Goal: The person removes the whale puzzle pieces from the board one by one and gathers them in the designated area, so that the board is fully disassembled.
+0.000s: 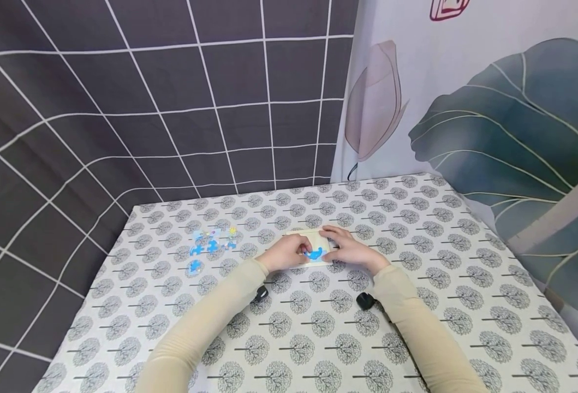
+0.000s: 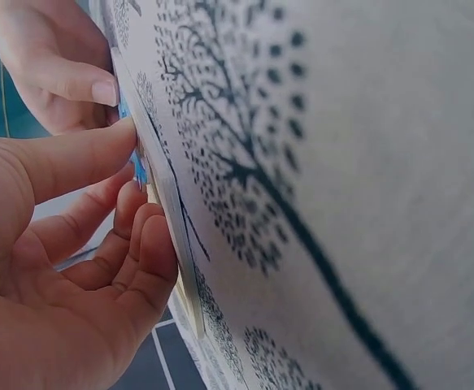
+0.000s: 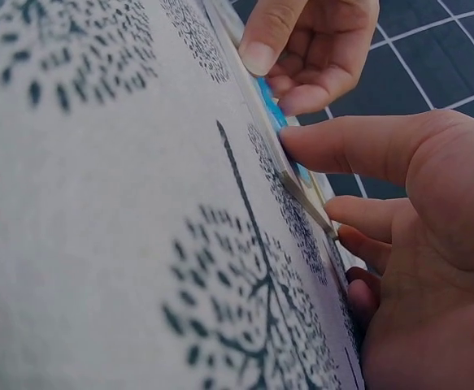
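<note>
A shallow cream puzzle tray (image 1: 314,238) lies on the table between both hands, with blue jigsaw pieces (image 1: 316,254) in its lower part. My left hand (image 1: 285,252) comes in from the left and pinches a blue piece between thumb and curled index finger; its other fingers rest by the tray's left side. Across the tray, my right hand (image 1: 352,253) lies with fingers fairly straight. Its thumb touches the blue area, while the fingertips (image 3: 334,210) rest at the tray's right edge. Both wrist views show the tray nearly edge-on, so the pieces' outlines are mostly hidden.
Left of the tray lie several loose jigsaw pieces: blue ones (image 1: 196,250), a separate blue one (image 1: 194,266) nearer me, and one with a yellow shape (image 1: 232,231). A tree-print cloth (image 1: 298,349) covers the table. A dark gridded curtain (image 1: 239,125) hangs behind.
</note>
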Action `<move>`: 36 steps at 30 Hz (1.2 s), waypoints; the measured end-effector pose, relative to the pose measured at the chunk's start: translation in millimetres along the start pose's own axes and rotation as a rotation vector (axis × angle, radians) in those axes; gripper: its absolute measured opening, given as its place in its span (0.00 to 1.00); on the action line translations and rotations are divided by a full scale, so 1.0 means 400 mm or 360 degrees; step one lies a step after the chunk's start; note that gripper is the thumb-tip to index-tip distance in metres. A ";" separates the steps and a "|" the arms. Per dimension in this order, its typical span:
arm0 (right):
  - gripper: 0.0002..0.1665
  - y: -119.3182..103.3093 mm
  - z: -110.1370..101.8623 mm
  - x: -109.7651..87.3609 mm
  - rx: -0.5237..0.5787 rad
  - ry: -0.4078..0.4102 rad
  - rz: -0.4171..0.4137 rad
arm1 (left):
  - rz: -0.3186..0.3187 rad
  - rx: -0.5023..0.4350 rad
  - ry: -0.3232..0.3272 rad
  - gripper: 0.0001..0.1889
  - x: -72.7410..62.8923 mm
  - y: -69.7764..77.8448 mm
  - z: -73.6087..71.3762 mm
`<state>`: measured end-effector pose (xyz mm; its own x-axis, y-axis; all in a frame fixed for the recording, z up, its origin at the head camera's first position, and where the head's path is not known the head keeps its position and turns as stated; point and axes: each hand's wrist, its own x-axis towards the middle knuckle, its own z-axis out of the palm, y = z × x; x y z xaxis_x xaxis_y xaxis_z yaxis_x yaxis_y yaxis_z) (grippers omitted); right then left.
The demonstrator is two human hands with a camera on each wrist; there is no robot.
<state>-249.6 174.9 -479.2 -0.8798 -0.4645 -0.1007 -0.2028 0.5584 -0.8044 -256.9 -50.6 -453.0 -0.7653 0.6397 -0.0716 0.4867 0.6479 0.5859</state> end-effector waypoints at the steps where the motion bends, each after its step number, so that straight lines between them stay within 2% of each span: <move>1: 0.49 0.001 0.001 0.000 0.0007 0.0000 0.0001 | 0.0003 0.0001 0.0007 0.10 -0.001 0.001 0.001; 19: 0.50 0.002 0.002 0.003 0.0083 0.0009 0.0050 | -0.0005 -0.0006 0.0112 0.10 -0.005 0.010 0.007; 26: 0.50 -0.001 0.002 0.002 0.0050 0.0005 0.0047 | -0.0008 -0.0015 0.0119 0.11 -0.007 0.007 0.008; 36: 0.50 -0.006 0.005 -0.005 0.0055 0.0016 0.0045 | 0.0050 -0.0092 0.0125 0.10 -0.010 -0.002 0.004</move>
<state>-246.7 173.1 -478.0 -0.8893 -0.4418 -0.1180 -0.1629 0.5473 -0.8210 -253.7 -53.1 -454.5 -0.7819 0.6234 0.0095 0.4876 0.6018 0.6326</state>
